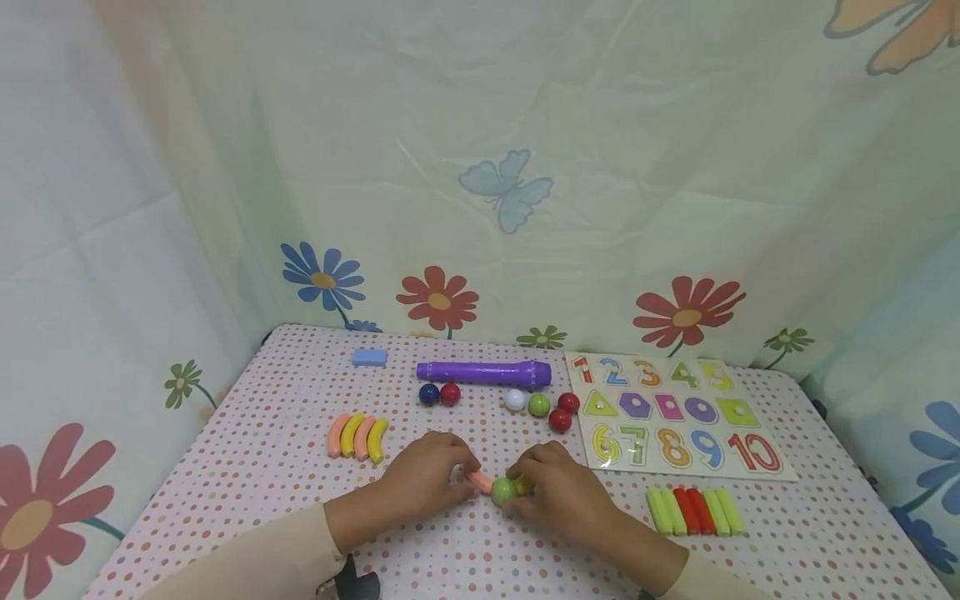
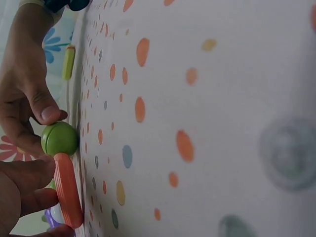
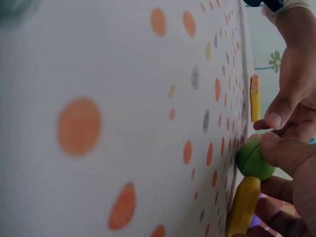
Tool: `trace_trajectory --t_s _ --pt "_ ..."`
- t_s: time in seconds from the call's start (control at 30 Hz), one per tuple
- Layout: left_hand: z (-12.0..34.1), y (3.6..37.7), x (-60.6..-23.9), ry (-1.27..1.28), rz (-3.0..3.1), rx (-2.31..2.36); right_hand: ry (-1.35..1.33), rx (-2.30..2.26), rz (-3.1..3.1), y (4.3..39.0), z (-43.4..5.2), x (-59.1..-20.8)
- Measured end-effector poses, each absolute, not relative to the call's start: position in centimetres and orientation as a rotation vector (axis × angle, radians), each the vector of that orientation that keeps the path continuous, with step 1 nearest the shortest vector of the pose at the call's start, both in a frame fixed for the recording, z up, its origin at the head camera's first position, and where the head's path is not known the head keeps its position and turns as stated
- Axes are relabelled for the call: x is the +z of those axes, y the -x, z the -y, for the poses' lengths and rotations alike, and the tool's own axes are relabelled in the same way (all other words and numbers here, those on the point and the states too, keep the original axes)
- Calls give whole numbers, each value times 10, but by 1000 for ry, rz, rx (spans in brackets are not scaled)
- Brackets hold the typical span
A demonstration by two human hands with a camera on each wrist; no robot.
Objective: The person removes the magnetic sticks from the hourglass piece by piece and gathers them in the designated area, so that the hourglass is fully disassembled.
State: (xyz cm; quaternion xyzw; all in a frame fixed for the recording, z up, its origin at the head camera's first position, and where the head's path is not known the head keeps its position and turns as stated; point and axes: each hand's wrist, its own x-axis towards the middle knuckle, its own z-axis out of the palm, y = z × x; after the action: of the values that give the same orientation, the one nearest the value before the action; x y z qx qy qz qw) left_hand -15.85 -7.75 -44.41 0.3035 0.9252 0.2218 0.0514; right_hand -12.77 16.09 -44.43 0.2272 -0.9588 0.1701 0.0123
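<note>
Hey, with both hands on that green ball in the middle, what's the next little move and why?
Probably ease the orange curved stick in the left hand against the green ball. The right hand holds the ball, which already touches a yellow stick; in the left wrist view the orange end sits right beside the ball.

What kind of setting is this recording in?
Probably a child's play or learning corner: a dotted tablecloth, flower-and-butterfly curtains, a number puzzle board and coloured balls.
</note>
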Motion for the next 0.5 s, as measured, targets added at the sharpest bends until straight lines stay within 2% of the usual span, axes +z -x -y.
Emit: trace_trajectory --t_s 0.17,0.5 --pt "71 162 -445 -935 -2874 692 -752 523 2960 127 -164 -444" --pt "61 164 -445 -799 -2925 683 -781 528 2968 129 -166 -447"
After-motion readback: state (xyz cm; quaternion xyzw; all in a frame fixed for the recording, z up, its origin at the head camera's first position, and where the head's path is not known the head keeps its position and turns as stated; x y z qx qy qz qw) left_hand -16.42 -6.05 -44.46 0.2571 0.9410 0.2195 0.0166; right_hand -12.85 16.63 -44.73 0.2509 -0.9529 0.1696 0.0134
